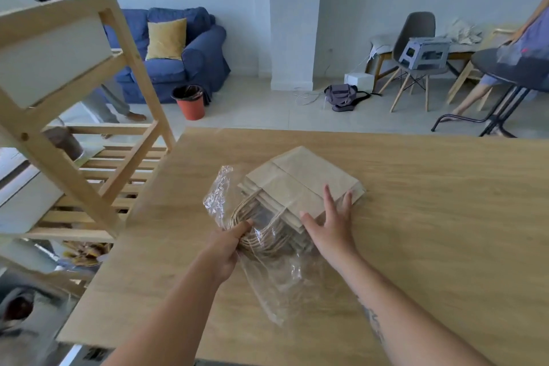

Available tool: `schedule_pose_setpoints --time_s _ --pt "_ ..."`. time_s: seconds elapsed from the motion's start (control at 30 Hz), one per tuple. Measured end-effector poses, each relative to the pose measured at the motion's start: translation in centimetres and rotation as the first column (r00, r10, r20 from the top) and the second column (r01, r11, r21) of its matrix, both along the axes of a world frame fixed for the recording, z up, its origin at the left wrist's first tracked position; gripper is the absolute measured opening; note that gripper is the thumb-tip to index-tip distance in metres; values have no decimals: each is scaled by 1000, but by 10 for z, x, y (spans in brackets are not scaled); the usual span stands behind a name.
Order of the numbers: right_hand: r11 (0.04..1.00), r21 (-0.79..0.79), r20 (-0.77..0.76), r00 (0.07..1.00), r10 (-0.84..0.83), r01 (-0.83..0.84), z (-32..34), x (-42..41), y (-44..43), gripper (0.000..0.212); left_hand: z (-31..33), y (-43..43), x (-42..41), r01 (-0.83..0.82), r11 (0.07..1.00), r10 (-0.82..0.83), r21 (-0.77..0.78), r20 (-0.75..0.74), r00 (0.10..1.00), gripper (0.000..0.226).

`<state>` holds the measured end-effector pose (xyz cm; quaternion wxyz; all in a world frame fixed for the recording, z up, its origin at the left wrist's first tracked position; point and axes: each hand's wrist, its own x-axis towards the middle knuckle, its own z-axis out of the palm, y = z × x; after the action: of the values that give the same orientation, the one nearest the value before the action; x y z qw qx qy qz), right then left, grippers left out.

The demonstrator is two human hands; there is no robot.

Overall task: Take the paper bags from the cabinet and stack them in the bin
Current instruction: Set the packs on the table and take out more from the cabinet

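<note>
A stack of flat brown paper bags point(300, 181) lies on the wooden surface point(445, 217), half out of a clear plastic wrap point(282, 279). The wrap is crumpled up to the left of the stack and trails back along the surface between the two forearms.

The left hand point(227, 246) is at the near left end of the stack. Its fingers point(243, 226) are curled round the bundle of twine handles point(261, 235), which loop out of the bags toward the person. Some of the wrap is bunched at that grip too. Whether the fingers close on the twine directly or through the plastic cannot be told.

The right hand point(331, 229) lies flat on the near right corner of the stack. Its fingers point(328, 196) are straight and spread wide, and they press down on the top bag and hold nothing. The handles lie between the two hands, and the rest of the stack reaches away beyond the right fingertips.

Left of the left fingers, just beside the surface's edge, stands a wooden slatted rack point(98, 134). Well beyond both hands, on the floor, is an orange bucket point(190, 104) in front of a blue sofa point(184, 62) with a yellow cushion point(166, 38). Far off past the right fingers are a grey chair point(416, 38) and a dark round table point(505, 68).
</note>
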<state>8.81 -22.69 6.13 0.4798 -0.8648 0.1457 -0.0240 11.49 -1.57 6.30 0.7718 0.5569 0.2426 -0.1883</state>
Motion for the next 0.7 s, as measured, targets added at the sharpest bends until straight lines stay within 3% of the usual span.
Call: schedule_pose_setpoints --time_s 0.2,0.3,0.57,0.63,0.7 --pt "948 -308 -4 997 76 -73 -10 28 2 58 -6 -3 35 -5 1000 5 -7 -26 1000 14" --pt "933 -328 -90 988 122 -145 -20 47 2 57 -10 -2 56 21 1000 -22 -5 -32 999 28" --pt "924 -369 -136 990 48 -95 -27 101 6 57 -17 -1 125 125 992 -127 -33 -57 990 45" --pt "926 -369 -137 990 31 -80 -27 115 7 56 -15 -1 139 135 991 -134 21 -44 990 59" --pt "930 -361 -139 990 17 -66 -26 127 7 56 -9 -3 149 120 978 -121 173 -5 993 96"
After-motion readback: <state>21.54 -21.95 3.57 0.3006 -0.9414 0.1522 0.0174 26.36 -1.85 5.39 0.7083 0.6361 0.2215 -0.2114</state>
